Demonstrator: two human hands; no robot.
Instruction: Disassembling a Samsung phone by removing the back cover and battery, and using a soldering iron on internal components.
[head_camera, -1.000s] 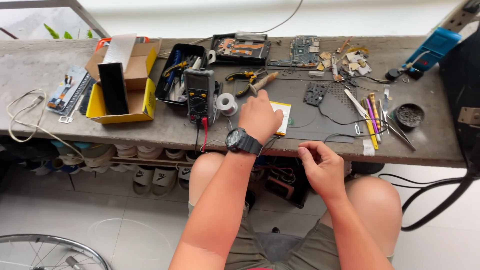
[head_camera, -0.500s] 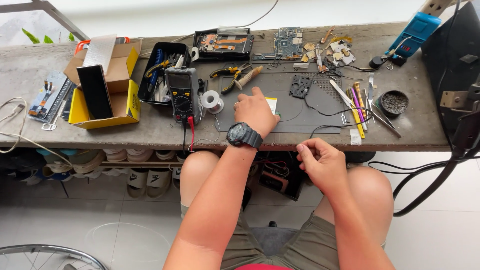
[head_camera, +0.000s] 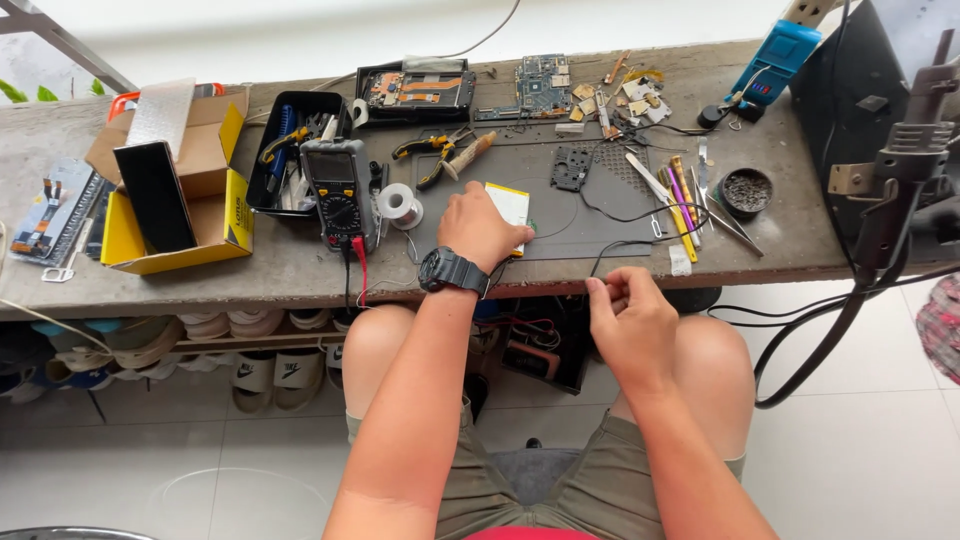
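My left hand (head_camera: 478, 225), with a black watch on the wrist, rests on a flat white battery with a yellow edge (head_camera: 512, 204) that lies on the grey work mat (head_camera: 600, 225). My right hand (head_camera: 628, 318) is below the bench's front edge, over my right knee, fingers pinched on a thin black wire (head_camera: 640, 214) that runs up onto the mat. A multimeter (head_camera: 338, 190) with red and black leads stands left of my left hand, beside a spool of solder (head_camera: 399, 206).
A yellow cardboard box (head_camera: 170, 200) with a black phone stands at the left. A black tool tray (head_camera: 290, 150), pliers (head_camera: 445, 152), circuit boards (head_camera: 540, 85), tweezers and picks (head_camera: 680, 200), a round tin (head_camera: 745, 190) and a hot-air tool (head_camera: 900, 170) crowd the bench. Shoes sit underneath.
The view has shifted slightly. My left hand stays on the battery. My right hand has kept low at the bench edge, still pinching the wire.
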